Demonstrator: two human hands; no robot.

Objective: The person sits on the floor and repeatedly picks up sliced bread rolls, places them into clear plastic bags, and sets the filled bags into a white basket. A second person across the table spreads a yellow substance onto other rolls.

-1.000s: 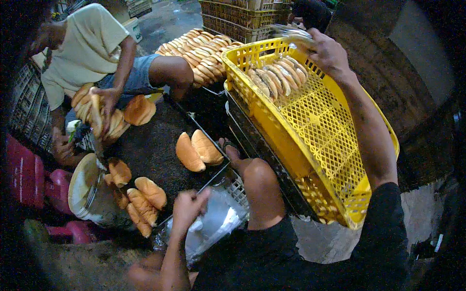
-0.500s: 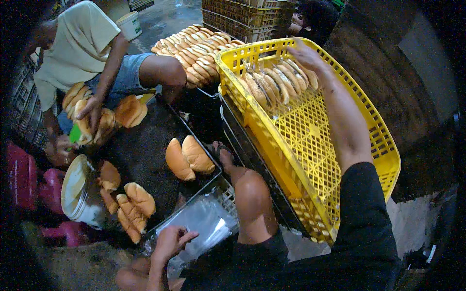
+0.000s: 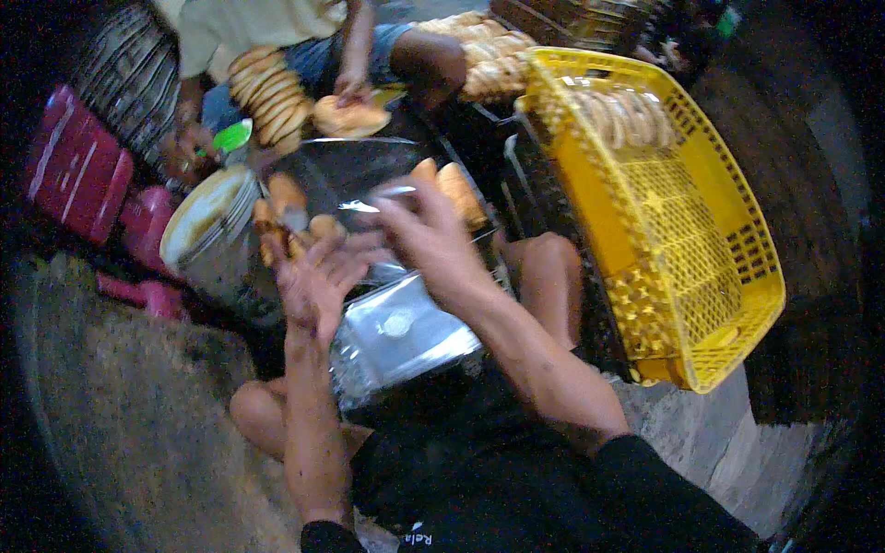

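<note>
My right hand (image 3: 426, 235), smeared by motion, is raised over the dark tray, its fingers pinching a clear plastic bag (image 3: 355, 205) that shows mostly as bright glints. Beside it, my left hand (image 3: 321, 284) has its fingers spread, with nothing visible in it. Just beyond its fingertips lie several brown buns (image 3: 288, 195), partly covered by the hand. Two more buns (image 3: 459, 195) sit at the tray's right side, partly behind my right hand. A stack of clear plastic bags (image 3: 406, 332) lies below both hands, in front of my lap.
A yellow crate (image 3: 636, 304) stands at my right, with a row of wrapped filled buns (image 3: 622, 120) at its far end. A white bucket (image 3: 212, 221) is at left. Across the tray (image 3: 332, 166), a co-worker holds a bun (image 3: 352, 118) and a green-bladed spreader (image 3: 232, 136).
My right hand has left the yellow crate and come over the tray, now with a plastic bag. My left hand has moved forward from the bag stack toward the buns. The view has shifted left.
</note>
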